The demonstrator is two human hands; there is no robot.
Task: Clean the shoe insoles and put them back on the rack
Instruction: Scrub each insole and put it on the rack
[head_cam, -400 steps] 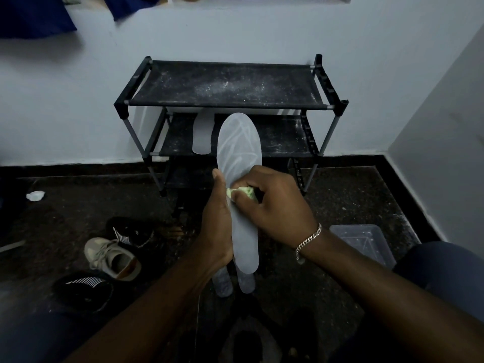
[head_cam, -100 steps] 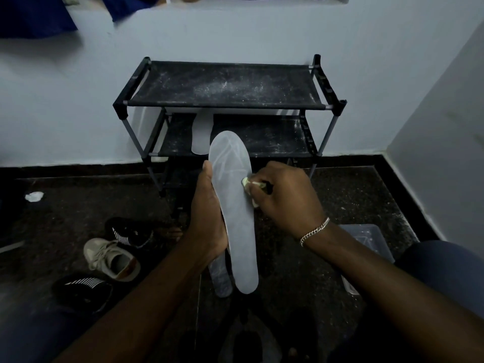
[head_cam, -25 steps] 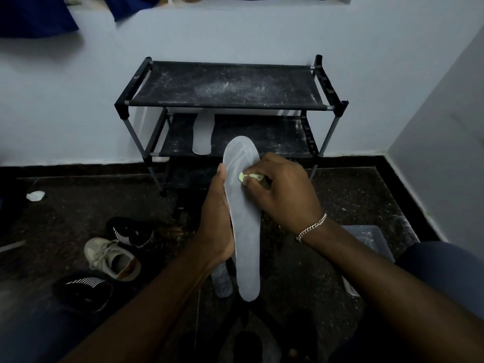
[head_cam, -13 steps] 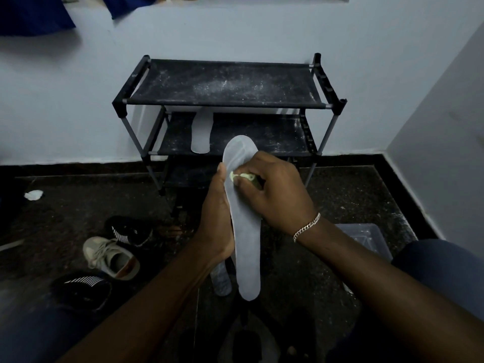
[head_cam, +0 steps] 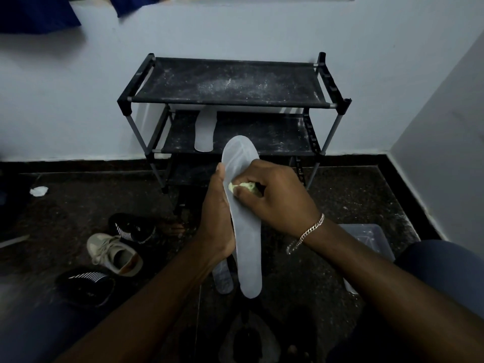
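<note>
Gripping the pale insole [head_cam: 246, 239] upright along its left edge above the floor before the rack [head_cam: 230, 100], the left hand [head_cam: 217, 218] should brace it firmly while the right hand [head_cam: 275, 197], pinching a small green cloth [head_cam: 242, 186], rubs in even strokes along its whole length.

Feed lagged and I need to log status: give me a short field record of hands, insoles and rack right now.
left hand: grip on held insole, upright
right hand: pressing green cloth onto held insole
rack: top shelf bare, dusty
second insole: lying on middle shelf, left part
third insole: on floor behind the held one
shoes: on floor, left
</note>
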